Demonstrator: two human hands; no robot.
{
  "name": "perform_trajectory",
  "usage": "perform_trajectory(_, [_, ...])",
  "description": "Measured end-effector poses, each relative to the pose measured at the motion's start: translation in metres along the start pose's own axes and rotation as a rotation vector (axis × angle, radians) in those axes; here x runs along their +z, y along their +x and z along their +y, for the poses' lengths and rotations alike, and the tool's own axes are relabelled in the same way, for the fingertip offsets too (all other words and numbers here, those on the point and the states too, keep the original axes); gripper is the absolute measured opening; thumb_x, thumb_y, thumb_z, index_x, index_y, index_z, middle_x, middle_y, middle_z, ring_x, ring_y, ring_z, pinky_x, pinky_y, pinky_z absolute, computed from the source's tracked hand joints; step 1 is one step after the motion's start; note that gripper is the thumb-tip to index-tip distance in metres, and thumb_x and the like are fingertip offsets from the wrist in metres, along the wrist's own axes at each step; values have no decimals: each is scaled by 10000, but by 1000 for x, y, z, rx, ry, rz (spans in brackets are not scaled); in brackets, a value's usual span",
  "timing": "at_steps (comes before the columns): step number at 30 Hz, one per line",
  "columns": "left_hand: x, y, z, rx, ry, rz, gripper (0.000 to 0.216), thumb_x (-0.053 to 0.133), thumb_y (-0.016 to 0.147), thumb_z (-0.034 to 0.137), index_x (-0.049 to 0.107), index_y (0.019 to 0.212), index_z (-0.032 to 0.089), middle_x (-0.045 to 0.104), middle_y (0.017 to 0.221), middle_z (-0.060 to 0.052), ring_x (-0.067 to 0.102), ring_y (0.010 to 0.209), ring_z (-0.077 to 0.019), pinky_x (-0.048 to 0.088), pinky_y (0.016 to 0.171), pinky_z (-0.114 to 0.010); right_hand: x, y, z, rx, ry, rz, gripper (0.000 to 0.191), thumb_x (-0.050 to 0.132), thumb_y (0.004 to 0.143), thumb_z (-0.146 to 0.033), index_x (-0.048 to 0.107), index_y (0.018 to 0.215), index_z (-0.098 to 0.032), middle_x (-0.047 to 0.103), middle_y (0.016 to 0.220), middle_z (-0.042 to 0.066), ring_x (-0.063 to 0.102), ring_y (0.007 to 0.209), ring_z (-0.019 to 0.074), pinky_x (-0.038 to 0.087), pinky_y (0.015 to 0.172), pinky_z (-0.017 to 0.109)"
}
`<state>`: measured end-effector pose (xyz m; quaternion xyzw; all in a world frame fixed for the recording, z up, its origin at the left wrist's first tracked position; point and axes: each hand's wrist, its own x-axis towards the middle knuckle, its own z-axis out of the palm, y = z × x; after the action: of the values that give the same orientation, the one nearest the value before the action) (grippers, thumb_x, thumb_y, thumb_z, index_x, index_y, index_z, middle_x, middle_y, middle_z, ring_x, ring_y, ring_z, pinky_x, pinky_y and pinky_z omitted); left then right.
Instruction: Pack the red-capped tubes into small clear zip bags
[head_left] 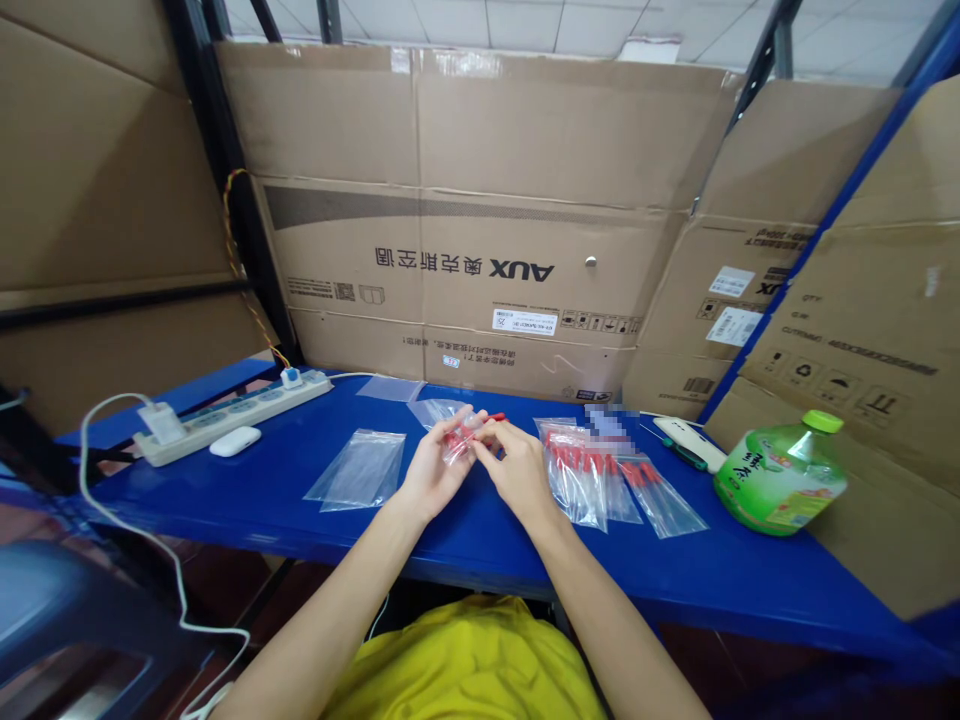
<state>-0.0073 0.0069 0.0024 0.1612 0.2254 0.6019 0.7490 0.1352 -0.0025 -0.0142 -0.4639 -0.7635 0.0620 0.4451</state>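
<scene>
My left hand (433,470) is closed around a clear plastic bag (459,440) with red pieces showing through it. The fingers of my right hand (517,468) are pinched together against the bag's right side, and a red tip (496,416) sticks out just above them. My fingers partly cover what is inside. Left of my hands lies a small stack of flat clear bags (358,470). To the right, several clear bags (581,478) holding red-topped slim items overlap each other, with one more filled bag (664,495) fanned out beside them.
A white power strip (247,412) and a white earbud case (235,441) sit at the left. On the right stand a green bottle (780,480) and a cream-and-green tool (686,443). Cardboard (465,240) walls the back of the blue table (465,545).
</scene>
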Motion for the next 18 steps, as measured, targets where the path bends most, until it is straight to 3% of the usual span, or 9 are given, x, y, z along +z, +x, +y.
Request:
perform_trajectory(5, [-1,1,0,5,-15,-24,339,542,939,105,695,1239,133,788,1159,-158,786,1044,-262,643,773,-304,-2,-1,-3,56,-73,-67,156,639,1015,-302,783,1060,-264,808,965,14,741,861,182,499,817,255])
perform_trajectory(9, [-4,5,3,54,-48,58,262,535,931,97,698,1135,113,793,1071,-147,797,963,-251,655,767,-310,-4,0,-3,55,-107,-106,234,572,1029,-275,757,1171,-293,805,976,-4,731,821,175,488,799,258])
perform_trajectory(13, [-8,9,6,137,-124,221,264,544,895,67,682,1111,128,783,991,-131,796,914,-245,670,787,-333,-8,2,3,122,-223,-70,303,521,1024,-212,684,1275,-260,762,1168,47,699,1022,212,490,892,286])
perform_trajectory(18, [-9,8,8,171,-173,231,297,551,876,64,679,1135,133,781,995,-127,794,905,-240,679,787,-332,-2,0,18,230,-488,-216,378,523,1006,-165,625,1369,-190,705,1261,146,580,1217,304,474,984,377])
